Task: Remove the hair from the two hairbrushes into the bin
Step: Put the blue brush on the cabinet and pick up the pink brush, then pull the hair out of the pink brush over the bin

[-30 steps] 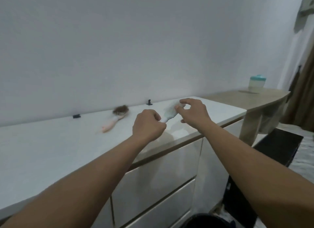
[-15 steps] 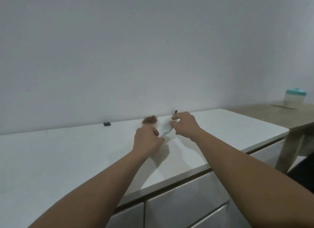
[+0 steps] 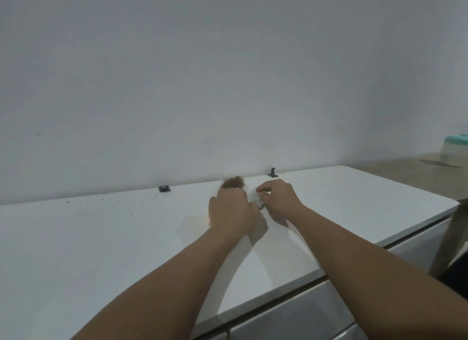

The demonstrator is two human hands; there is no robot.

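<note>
Both my hands meet above the white counter [image 3: 101, 238]. My left hand [image 3: 231, 210] is closed around the handle of a pale hairbrush [image 3: 258, 202], of which only a few bristles show between the hands. My right hand [image 3: 277, 199] pinches at those bristles with its fingertips. Just behind my left hand lies the second brush, seen only as a clump of brown hair [image 3: 233, 182]; its pink handle is mostly hidden, with a pink glint at the left of my wrist. No bin is in view.
Two small black fittings [image 3: 164, 188] [image 3: 272, 172] sit where the counter meets the grey wall. A wooden table [image 3: 405, 170] adjoins on the right, with a teal-lidded container [image 3: 454, 150] on it. Drawer fronts [image 3: 316, 312] run below the counter edge.
The view has swung left and up, so the bin and floor have left the frame. My hands moved with the pale brush over the counter, closer to the hair-filled brush.
</note>
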